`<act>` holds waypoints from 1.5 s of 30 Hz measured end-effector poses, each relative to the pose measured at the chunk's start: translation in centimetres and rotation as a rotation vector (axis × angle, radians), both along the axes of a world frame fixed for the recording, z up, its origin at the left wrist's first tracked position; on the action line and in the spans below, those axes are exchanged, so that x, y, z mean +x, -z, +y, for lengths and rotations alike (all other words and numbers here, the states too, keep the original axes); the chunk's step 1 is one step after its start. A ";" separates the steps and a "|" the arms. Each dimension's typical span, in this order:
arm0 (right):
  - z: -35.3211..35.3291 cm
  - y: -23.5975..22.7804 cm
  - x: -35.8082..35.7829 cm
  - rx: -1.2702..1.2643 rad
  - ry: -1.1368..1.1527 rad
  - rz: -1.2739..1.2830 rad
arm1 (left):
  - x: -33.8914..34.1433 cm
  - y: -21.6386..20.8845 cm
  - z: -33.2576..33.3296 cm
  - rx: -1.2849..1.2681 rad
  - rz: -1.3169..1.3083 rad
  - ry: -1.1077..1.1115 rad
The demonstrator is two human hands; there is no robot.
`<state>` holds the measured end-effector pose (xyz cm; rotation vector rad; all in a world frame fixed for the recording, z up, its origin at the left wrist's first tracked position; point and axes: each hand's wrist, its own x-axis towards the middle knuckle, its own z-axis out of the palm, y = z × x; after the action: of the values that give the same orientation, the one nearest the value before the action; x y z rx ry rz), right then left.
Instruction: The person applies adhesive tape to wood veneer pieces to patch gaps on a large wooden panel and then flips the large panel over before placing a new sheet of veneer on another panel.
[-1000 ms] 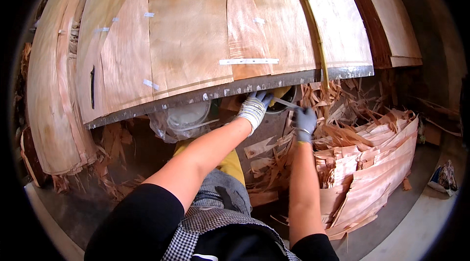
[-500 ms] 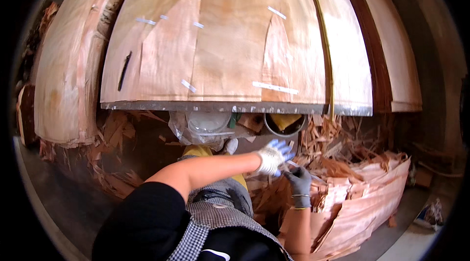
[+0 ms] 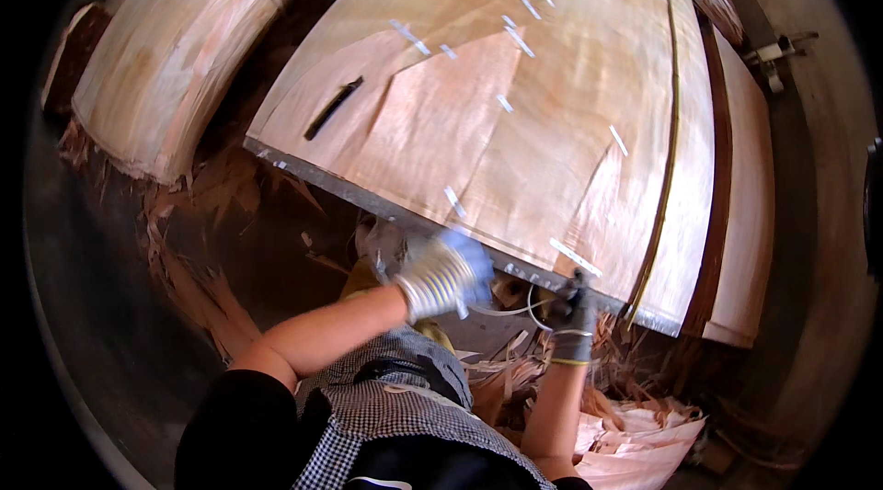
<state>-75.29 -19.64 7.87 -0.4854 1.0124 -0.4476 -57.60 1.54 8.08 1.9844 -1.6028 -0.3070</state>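
- head view: your left hand (image 3: 448,274), in a striped knit glove, sits just below the near edge of the big veneer sheet (image 3: 515,122), fingers curled; a thin pale strip (image 3: 504,311) runs from beside it toward your other hand, but you cannot tell whether the left hand actually pinches it, since the glove is blurred.
- head view: your right hand (image 3: 572,317), in a dark glove, is closed around the other end of that strip, right under the grey table edge (image 3: 386,207) the sheet lies on.
- head view: the strip hangs between both hands, just off the sheet's front edge, near the short white tape patches (image 3: 576,257) that bridge the seams.
- head view: it looks like you are mid-way through readying a length of strip at the sheet's front; the next move likely calls for drawing it taut and lining it up with a seam before pressing down.
- head view: mind the table edge, it is straight and hard, touching distance from both gloves.
- head view: room is tight below, where veneer scraps (image 3: 635,435) pile by your right forearm; more scraps litter the floor to the left under a second sheet stack (image 3: 184,67).
- head view: above the sheet the surface is open, so working upward gives the freest path.
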 end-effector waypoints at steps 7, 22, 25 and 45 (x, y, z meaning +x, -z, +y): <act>2.6 -2.9 18.2 -0.827 -0.721 0.228 | 15.8 7.6 7.1 0.163 -0.310 -0.939; 13.3 6.8 36.0 -1.370 -1.227 0.476 | 19.1 10.1 8.0 0.267 -0.205 -0.506; 12.1 5.4 35.1 -1.425 -1.409 0.468 | 19.4 9.4 7.7 0.254 -0.246 -0.524; 20.3 7.3 53.6 -1.483 -1.563 0.449 | 36.3 9.8 18.7 -0.068 0.113 -0.819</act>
<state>-21.67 0.69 0.58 -2.5095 0.2534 0.4854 -21.33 20.27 -1.71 2.3205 -0.6208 -0.0351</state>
